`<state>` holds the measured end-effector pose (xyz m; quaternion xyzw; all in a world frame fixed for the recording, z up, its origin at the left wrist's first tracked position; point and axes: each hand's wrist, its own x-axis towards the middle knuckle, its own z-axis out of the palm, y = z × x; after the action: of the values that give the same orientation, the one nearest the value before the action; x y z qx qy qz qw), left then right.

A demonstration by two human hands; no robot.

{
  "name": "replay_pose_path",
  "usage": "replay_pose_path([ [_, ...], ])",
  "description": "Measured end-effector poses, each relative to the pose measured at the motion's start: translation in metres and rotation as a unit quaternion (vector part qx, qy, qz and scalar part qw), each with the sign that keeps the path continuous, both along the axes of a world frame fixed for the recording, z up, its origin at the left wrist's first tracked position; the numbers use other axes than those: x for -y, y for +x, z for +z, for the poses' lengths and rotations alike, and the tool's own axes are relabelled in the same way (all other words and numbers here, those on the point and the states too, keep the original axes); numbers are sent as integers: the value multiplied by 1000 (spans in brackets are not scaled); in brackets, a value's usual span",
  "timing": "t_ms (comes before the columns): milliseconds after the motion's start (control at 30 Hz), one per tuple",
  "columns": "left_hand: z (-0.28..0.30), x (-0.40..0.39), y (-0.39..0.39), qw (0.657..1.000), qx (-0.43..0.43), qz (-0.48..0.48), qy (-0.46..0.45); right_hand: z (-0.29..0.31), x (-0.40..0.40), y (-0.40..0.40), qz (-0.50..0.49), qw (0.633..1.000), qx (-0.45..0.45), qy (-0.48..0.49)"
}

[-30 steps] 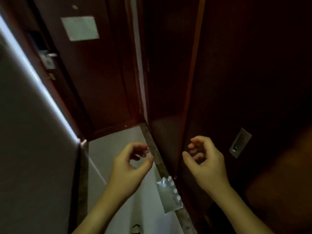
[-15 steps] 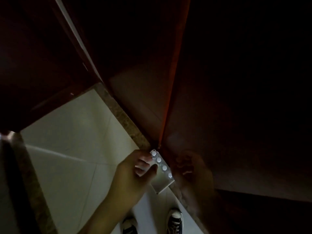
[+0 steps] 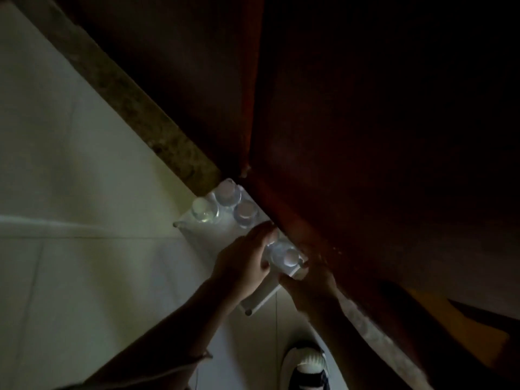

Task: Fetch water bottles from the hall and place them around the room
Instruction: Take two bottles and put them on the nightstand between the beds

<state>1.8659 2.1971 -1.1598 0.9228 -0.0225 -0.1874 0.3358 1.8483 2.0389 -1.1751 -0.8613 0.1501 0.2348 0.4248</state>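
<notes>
Both forearms reach down toward the water bottle (image 3: 285, 256). Left hand (image 3: 243, 263), fingers curled, grips its left side; right hand (image 3: 308, 280), in shadow, holds its right side from below.

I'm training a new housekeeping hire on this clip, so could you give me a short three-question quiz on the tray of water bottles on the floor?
1. True or false: the white tray lies on the floor tiles against the dark wooden door.
2. How many bottle caps show in the tray, clear of the hands? A) one B) three C) six
3. Fill in: both hands reach for the bottle at the tray's ____ end.

Key
1. True.
2. B: three caps stand at the far end.
3. Near. The left hand wraps it from the left; the right hand is at it from below, its grip too dark to judge.
</notes>
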Motion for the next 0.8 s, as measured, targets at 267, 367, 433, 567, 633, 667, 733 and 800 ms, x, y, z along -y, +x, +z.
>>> replay_pose_path([
  [267, -88, -3, 16, 998, 66, 16, -8, -81, 0, 4, -4, 996, 79, -32],
  [367, -89, -2, 15, 997, 74, 21, -25, -80, 0, 2, -26, 996, 78, -29],
  [433, -78, -3, 10, 996, 79, 34, -39, -71, 0, 0, -22, 997, 75, -17],
  [567, -18, -15, 2, 985, 135, 76, -76, -26, 3, 2, -2, 998, 32, 46],
  [633, 35, -25, 0, 977, 160, 108, -90, 14, 0, 9, 7, 996, 22, 90],
  [667, 65, -30, 1, 973, 163, 126, -101, 40, -3, 16, 7, 994, 26, 104],
  [733, 136, -40, 4, 966, 151, 165, -133, 103, -13, 31, -3, 989, 51, 137],
  [800, 215, -52, 10, 956, 136, 200, -164, 179, -27, 49, -1, 982, 70, 175],
])
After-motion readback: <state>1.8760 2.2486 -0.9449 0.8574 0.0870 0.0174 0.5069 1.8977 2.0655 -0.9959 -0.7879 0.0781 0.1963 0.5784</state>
